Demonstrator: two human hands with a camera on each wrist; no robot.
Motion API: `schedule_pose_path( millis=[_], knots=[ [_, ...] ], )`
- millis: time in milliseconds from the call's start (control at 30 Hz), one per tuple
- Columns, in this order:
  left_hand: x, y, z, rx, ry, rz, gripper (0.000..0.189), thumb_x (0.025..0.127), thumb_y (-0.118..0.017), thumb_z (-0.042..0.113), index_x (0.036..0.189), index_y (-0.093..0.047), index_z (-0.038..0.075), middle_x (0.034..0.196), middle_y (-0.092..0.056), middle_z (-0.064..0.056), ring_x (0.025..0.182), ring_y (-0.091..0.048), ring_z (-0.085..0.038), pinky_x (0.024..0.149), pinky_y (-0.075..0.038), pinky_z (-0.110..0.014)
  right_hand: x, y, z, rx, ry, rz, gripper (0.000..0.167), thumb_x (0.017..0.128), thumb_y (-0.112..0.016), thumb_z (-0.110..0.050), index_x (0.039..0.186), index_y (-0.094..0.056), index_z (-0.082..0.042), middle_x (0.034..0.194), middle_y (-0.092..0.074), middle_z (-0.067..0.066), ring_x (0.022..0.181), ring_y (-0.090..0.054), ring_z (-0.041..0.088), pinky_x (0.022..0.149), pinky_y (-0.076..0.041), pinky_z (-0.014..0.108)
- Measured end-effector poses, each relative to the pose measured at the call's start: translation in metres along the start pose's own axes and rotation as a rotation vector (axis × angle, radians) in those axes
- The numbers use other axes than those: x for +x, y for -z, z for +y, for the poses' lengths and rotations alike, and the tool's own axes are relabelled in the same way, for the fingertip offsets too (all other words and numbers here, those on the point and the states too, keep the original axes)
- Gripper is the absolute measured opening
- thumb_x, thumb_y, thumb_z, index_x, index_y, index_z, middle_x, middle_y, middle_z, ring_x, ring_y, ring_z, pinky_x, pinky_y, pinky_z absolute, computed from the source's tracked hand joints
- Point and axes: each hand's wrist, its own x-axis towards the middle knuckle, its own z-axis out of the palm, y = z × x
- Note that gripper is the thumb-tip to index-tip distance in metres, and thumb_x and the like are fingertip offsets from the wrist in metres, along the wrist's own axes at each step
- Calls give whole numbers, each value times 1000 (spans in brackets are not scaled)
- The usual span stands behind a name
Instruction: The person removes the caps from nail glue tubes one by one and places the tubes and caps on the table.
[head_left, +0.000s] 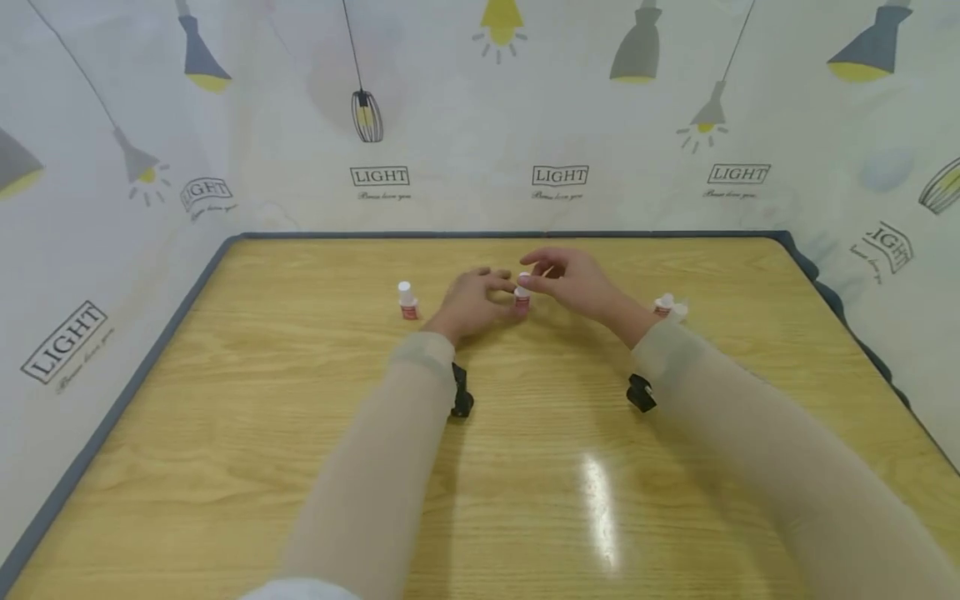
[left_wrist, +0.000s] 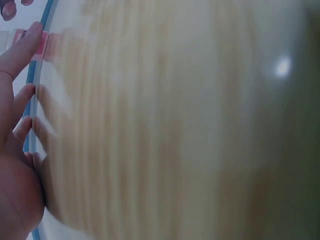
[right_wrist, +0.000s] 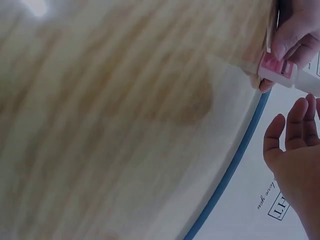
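A small white-capped bottle (head_left: 522,297) with a pink-red label stands upright on the table between both hands. My left hand (head_left: 480,300) grips its lower part, the thumb on the near side; the left wrist view has this thumb (left_wrist: 30,47) across the label. From the right, my right hand (head_left: 576,282) pinches the white cap (head_left: 524,278) between thumb and fingers. The right wrist view shows the bottle's pink label (right_wrist: 277,67) under the left fingers, with the curved fingers of the right hand (right_wrist: 295,155) beside the cap. The right thumb is out of that view.
A similar capped bottle (head_left: 407,302) stands left of the left hand. Another bottle (head_left: 663,306) is by the right wrist, a small whitish piece (head_left: 679,310) beside it. The wooden table (head_left: 525,500) has a dark edge and meets a lamp-patterned backdrop (head_left: 465,108).
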Motion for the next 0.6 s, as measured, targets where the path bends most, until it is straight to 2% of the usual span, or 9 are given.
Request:
schedule_pose_path(
  millis=[167,300,467,600],
  knots=[
    [-2,-2,2,92,-16,19,50,97,-70,61,139,-72,33,171,-42,8,166,-23,-26,138,-6,-50,1,-8,4,7,1,36,37,102,-73,-31,131,-72,-9,108,-70,10,95,-65,22,76,-52,31],
    [-3,-2,3,134,-27,25,50,97,-68,64,136,-74,33,171,-42,7,166,-23,-26,138,-7,-51,0,-9,9,19,5,49,27,101,-75,-28,121,-75,-9,105,-71,9,91,-63,21,76,-53,30],
    [-2,-2,2,150,-33,31,52,96,-67,67,133,-76,32,171,-43,6,166,-23,-27,137,-6,-53,-4,-9,11,15,6,68,30,100,-77,-32,120,-77,-11,101,-69,8,88,-61,20,73,-52,30],
    [-1,-5,2,156,-30,10,53,96,-67,68,133,-76,31,172,-41,7,168,-20,-25,138,-4,-52,-7,-8,12,12,5,75,31,99,-78,-34,120,-77,-10,100,-67,7,91,-59,21,75,-51,29]
  ],
)
